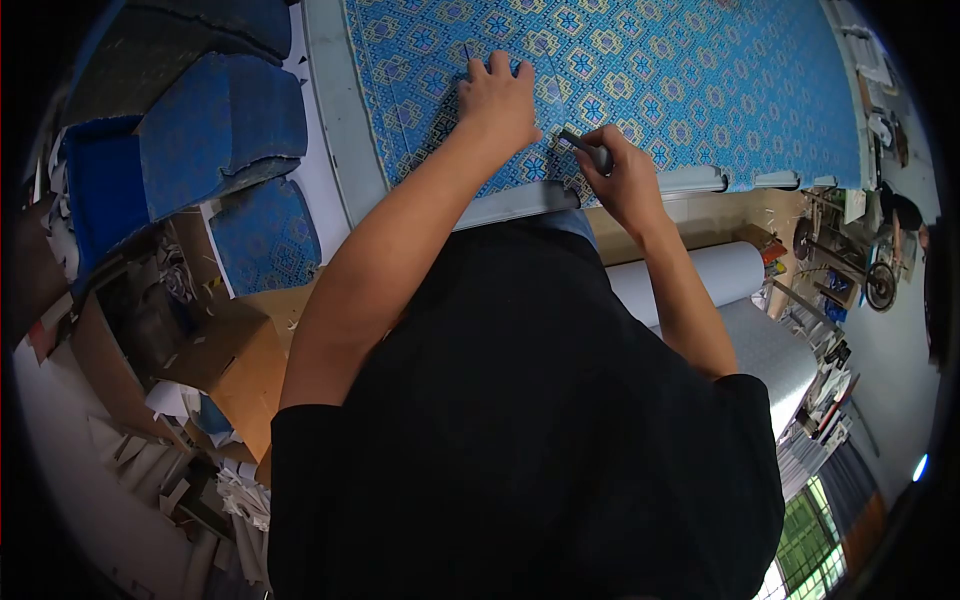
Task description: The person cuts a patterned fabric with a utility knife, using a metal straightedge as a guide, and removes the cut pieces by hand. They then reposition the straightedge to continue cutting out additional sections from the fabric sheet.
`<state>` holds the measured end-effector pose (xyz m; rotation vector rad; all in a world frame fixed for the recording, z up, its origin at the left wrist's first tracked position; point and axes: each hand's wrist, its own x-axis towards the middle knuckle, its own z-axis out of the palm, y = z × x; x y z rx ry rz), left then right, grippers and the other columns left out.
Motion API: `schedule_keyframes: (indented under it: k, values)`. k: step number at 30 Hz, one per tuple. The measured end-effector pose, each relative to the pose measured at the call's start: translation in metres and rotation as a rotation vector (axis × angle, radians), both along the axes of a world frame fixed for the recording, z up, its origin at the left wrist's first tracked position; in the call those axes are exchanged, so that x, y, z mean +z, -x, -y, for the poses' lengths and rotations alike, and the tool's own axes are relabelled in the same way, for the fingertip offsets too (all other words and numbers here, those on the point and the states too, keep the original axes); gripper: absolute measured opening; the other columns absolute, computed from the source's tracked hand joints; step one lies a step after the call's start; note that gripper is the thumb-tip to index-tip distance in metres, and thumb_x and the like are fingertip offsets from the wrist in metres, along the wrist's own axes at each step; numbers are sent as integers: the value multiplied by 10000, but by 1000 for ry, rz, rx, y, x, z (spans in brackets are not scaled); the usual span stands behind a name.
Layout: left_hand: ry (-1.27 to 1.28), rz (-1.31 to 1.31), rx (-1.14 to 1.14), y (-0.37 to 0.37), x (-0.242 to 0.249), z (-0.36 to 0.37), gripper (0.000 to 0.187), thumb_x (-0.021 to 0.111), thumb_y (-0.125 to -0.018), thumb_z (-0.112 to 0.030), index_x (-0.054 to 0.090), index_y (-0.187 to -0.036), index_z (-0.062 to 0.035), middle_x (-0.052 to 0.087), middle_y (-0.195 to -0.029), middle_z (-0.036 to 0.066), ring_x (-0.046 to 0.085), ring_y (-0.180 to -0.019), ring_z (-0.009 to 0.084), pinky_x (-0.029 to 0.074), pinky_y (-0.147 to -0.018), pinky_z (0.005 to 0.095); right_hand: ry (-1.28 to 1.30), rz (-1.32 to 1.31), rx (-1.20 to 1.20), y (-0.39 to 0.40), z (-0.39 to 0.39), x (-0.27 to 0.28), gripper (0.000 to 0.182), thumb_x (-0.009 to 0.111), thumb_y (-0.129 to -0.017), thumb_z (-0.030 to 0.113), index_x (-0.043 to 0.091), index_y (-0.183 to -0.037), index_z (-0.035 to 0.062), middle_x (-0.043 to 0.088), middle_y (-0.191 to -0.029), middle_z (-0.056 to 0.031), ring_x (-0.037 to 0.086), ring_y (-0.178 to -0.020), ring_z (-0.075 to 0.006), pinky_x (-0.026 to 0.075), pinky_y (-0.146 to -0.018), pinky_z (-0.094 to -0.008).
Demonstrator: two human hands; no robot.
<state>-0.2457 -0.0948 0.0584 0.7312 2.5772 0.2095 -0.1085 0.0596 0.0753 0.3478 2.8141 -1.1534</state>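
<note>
Blue patterned fabric covers the table in front of me. My left hand presses down on it with fingers spread, near a thin dark line on the cloth. To its right, my right hand grips a dark-handled tool, whose tip points left towards my left thumb, at or just above the fabric. Whether the tip touches the cloth is too small to tell.
The table's pale edge runs along my waist. Blue cut pieces lie at the left, above a cardboard box. Large rolls stand below the table at the right, near cluttered shelves.
</note>
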Motion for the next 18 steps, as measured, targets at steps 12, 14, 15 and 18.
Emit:
schedule_keyframes:
  k: [12,14,15,18]
  values:
    - [28,60,123,-6,-2,1,934,850,-803,-423,331,-1572,-322,142,-1688,142,74,-1495,582,286,-1103,794,-67,-6,132,6,-1,0,206,718,-931,163,591,-1057,62,716,-870,-178,697,-764,-374,532,-670,-425]
    - [-1,13,88,-6,-9,1,945,859,-778,-434,341,-1554,-279,165,-1664,163,83,-1470,617,331,-1034,829,-46,38,136,9,-3,0,202,714,-927,156,591,-1055,60,724,-901,-192,708,-804,-393,539,-684,-439]
    - [-2,13,89,-6,-8,1,945,859,-778,-434,341,-1554,-279,165,-1664,163,83,-1470,617,331,-1034,829,-47,38,137,9,-2,2,202,714,-927,156,591,-1055,60,724,-901,-192,708,-804,-393,539,-684,-439]
    - [-2,20,95,-6,-8,1,944,861,-778,-429,343,-1552,-277,169,-1662,163,83,-1469,618,331,-1035,827,-96,56,170,12,1,4,198,713,-918,147,589,-1046,58,726,-897,-197,710,-815,-400,541,-683,-446]
